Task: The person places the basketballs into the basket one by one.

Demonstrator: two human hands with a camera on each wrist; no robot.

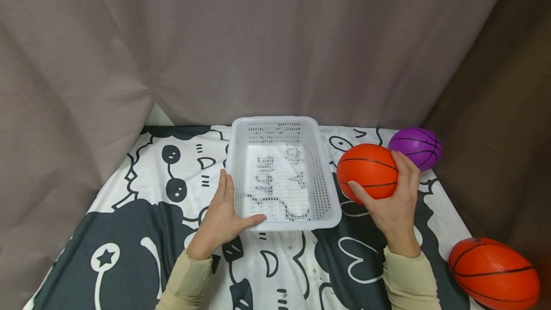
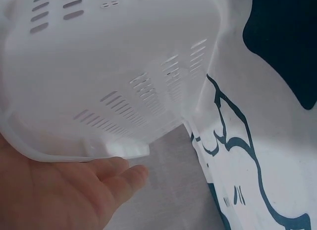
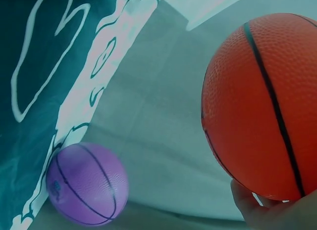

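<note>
Nearest cam, bottom edge of head view: beige L sleeve [image 1: 185, 283] & R sleeve [image 1: 411, 281], a person's arms reaching fwd over the printed cloth [image 1: 137, 238]. L hand [image 1: 219, 226] at near L corner of the white basket [image 1: 297, 225]: fingers straight along the outer L wall, thumb spread well apart from them & lying over the near rim. L wrist view has the hand right against the rim, slotted wall above it

R hand [image 1: 396, 204] grips the orange ball [image 1: 366, 166], fingers clamped on its R side, thumb on the near L side. Ball is just R of the basket, apart from it; can't tell if it touches the cloth below. R wrist view: same ball large at R, fingertips under its lower edge

Purple ball [image 1: 415, 147] just beyond R hand, at far R corner of cloth; R wrist view has it apart from the orange one. 2nd ball [image 1: 492, 274], also orange w/ black lines, near R, at cloth edge. Basket sits upright, centre of cloth, dark print showing thru slots in its base. Grey-brown curtain [image 1: 258, 47] hangs behind & at both sides
</note>
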